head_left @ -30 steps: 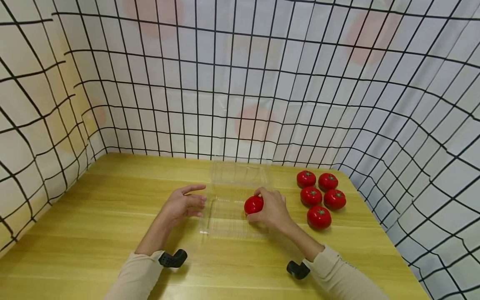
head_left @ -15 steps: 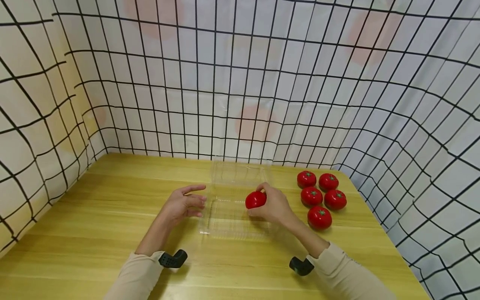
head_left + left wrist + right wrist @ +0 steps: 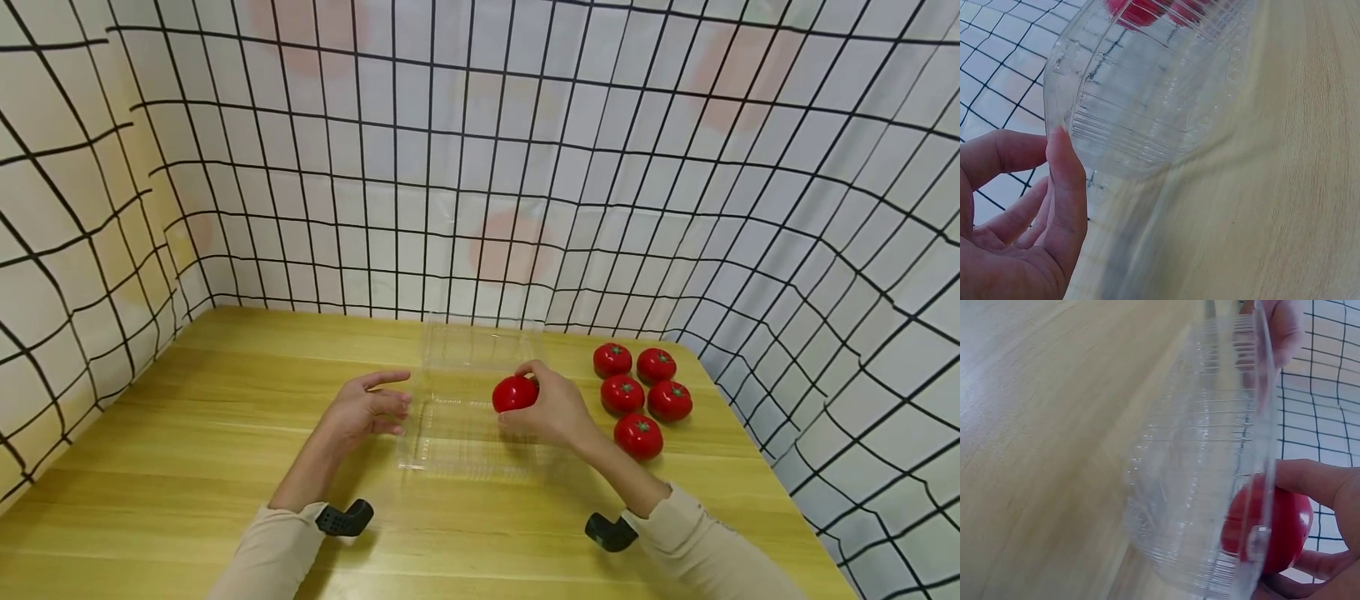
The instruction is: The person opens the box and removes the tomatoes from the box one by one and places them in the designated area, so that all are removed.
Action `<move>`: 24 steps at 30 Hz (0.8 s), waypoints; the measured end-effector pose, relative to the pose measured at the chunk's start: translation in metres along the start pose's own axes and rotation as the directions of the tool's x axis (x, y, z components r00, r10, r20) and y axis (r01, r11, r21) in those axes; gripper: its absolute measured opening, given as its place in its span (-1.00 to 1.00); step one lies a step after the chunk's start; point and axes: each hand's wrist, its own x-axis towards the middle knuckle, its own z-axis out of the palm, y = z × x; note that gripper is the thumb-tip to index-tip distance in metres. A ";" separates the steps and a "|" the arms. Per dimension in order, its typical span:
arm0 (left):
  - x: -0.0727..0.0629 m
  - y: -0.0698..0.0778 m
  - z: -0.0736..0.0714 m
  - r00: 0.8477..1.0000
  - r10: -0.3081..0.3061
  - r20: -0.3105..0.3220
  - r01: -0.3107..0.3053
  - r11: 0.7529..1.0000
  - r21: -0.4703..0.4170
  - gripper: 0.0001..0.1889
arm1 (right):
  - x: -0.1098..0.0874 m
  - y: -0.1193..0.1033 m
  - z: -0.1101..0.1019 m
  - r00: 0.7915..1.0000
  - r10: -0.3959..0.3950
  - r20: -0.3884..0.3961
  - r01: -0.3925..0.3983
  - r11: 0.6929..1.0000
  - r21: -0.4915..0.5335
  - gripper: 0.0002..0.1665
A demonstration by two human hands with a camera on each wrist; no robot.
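A clear plastic clamshell box lies open in the middle of the table, its lid folded back toward the far side. At the box's left edge is my left hand, fingers loosely bent and spread. In the left wrist view the thumb tip touches the rim. My right hand grips a glossy red tomato at the box's right side, near the hinge. The right wrist view shows thumb and fingers around this tomato, beside the rim; its lower part is seen through the plastic.
Several more red tomatoes with green stem marks stand grouped on the right of the wooden table. White cloth with a black grid walls in the back and both sides. Each wrist carries a black camera.
My right hand has shifted a little away from me and to the right, with the tomato in its grip. The left hand, the box and the grouped tomatoes stay where they were.
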 end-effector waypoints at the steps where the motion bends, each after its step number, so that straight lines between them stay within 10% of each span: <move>1: 0.000 0.000 0.000 1.000 0.001 0.001 -0.001 1.000 0.002 -0.36 | -0.001 -0.001 -0.001 1.000 -0.004 0.000 0.004 1.000 0.001 -0.18; 24: 0.001 -0.001 0.000 1.000 -0.004 -0.002 0.004 1.000 0.012 -0.37 | -0.006 -0.010 -0.015 1.000 -0.010 0.020 0.011 0.999 -0.052 -0.20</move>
